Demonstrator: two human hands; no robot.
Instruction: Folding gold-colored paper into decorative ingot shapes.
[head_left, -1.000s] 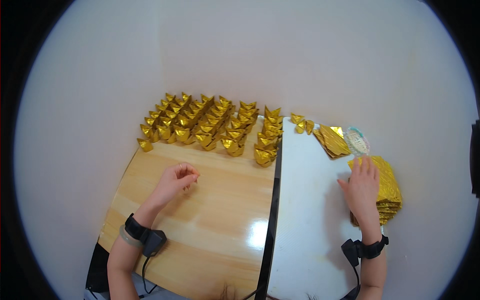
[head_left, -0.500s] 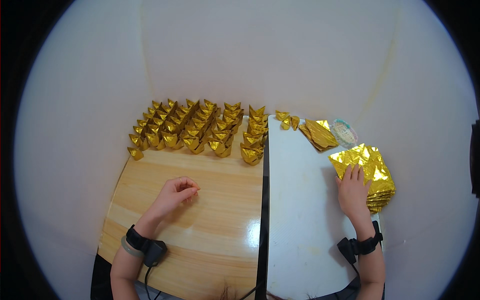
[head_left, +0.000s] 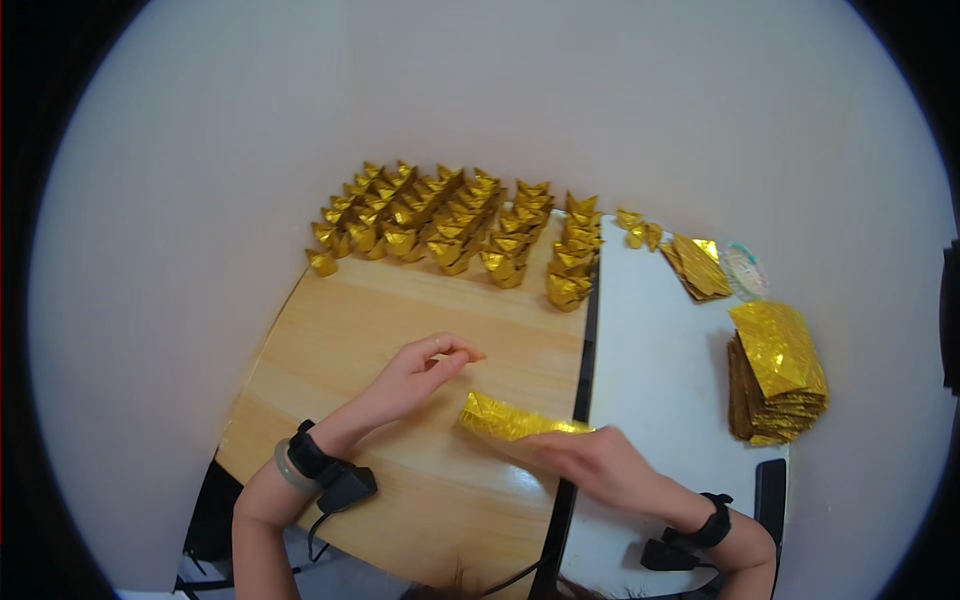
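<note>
Near the seam of the wooden counter [head_left: 330, 330], our right hand [head_left: 600, 465] pinches a gold foil sheet [head_left: 510, 418] (lying flat), left hand [head_left: 415, 375] loosely curled, empty; we judge edges want squaring before creasing.

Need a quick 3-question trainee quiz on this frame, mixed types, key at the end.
1. True or false: the right hand holds a gold paper sheet.
2. The stack of gold sheets lies on: A) the wooden table B) the white table C) the floor.
3. What does the left hand hold?

Key: 1 true. 2 B. 3 nothing; it rests loosely curled on the wooden table, before the folded gold pieces.
</note>
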